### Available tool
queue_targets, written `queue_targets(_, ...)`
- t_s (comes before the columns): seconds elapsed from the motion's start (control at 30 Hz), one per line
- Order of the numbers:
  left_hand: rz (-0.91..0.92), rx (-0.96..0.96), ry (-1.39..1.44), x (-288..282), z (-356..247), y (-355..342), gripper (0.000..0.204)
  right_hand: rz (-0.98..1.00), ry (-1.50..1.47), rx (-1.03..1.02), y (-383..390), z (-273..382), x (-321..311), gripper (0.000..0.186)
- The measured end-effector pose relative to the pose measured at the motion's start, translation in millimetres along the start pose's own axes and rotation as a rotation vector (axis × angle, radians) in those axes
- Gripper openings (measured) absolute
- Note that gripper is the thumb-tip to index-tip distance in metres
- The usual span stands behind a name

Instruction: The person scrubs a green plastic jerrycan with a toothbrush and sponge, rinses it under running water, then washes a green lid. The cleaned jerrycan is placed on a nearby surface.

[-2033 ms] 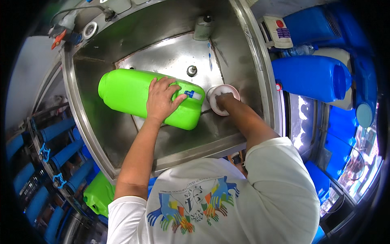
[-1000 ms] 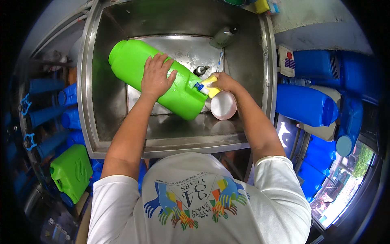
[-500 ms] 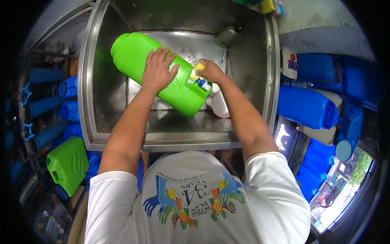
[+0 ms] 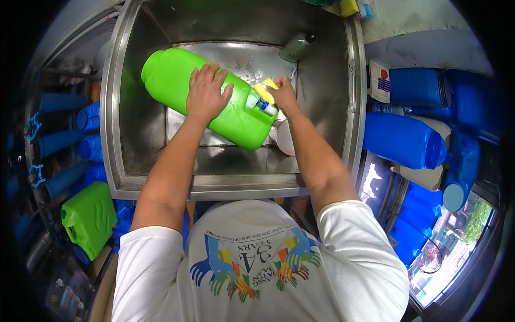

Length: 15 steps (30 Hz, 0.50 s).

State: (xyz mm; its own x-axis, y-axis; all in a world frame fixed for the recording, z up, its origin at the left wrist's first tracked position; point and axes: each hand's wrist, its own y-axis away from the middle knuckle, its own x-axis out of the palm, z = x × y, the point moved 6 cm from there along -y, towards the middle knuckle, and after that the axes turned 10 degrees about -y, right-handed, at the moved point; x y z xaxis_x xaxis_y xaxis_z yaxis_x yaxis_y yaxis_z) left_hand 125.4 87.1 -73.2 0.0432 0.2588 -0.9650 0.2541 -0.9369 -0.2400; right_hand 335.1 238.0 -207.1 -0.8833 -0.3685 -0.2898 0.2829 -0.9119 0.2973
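A bright green water jug (image 4: pixel 171 80) lies on its side, slanting across the metal sink (image 4: pixel 155 183), with its mouth end at the upper left. My left hand (image 4: pixel 208 94) rests flat on the jug's upper side, fingers stretched out. Set in a recess at the jug's lower right end is a blue and white tap (image 4: pixel 265 107). Beside this tap, my right hand (image 4: pixel 282 95) pinches a yellow sponge (image 4: pixel 265 87). A pale round bowl or lid (image 4: pixel 285 138) lies on the sink floor, partly hidden behind my right forearm.
A dark translucent bottle (image 4: pixel 296 47) stands in the sink's far right corner. Blue containers (image 4: pixel 402 139) are stacked to the right, beside a white jug with a red cap (image 4: pixel 380 81). To the left are a green jerrycan (image 4: pixel 90 220) and a rack with blue tubes (image 4: pixel 61 140).
My right hand has drawn slightly up from the tap with the sponge, which now shows more fully. The jug sits slightly further left in view; my left hand remains on it.
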Motion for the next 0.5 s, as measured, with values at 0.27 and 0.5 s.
queue_targets(0.27, 0.018, -0.009, -0.006, -2, 2, 6, 0.045, 0.436, 0.237, -0.437, 31, 59, 11, 0.019)
queue_targets(0.5, 0.008, -0.025, 0.001, 0, 3, 5, 0.045, 0.304, 0.396, 0.057, 64, 24, -45, 0.03)
